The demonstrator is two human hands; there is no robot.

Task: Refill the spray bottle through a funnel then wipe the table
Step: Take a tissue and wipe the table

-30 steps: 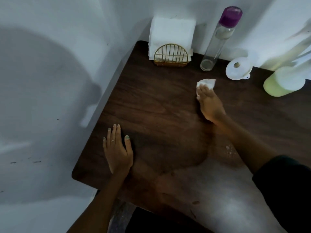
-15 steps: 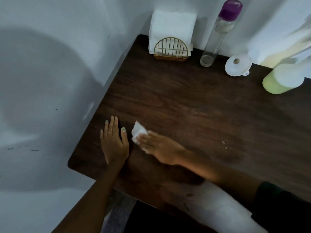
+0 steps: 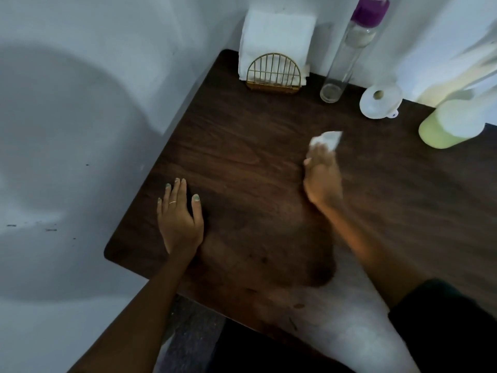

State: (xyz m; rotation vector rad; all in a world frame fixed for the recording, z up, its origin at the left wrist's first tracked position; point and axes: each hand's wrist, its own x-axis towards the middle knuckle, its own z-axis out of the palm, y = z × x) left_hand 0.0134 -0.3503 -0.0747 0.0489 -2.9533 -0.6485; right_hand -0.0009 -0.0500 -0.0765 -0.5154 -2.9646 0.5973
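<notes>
A dark wooden table (image 3: 242,146) fills the view. My right hand (image 3: 321,179) is blurred with motion near the table's middle and presses a crumpled white tissue (image 3: 326,138) flat against the wood under its fingertips. My left hand (image 3: 178,219) lies flat and open on the table near its left front edge, fingers together, holding nothing. At the back right stands a bottle of yellow-green liquid (image 3: 446,127), partly cut off by the frame. A white funnel (image 3: 380,102) sits upside down on the table beside it.
A gold wire holder with white napkins (image 3: 274,68) stands at the back left against the wall. A tall clear bottle with a purple cap (image 3: 347,52) stands next to it. White walls close in the table's left and back sides.
My right hand swept the tissue from the back of the table down to beside my left hand, then back up toward the funnel. The left hand stayed in place.
</notes>
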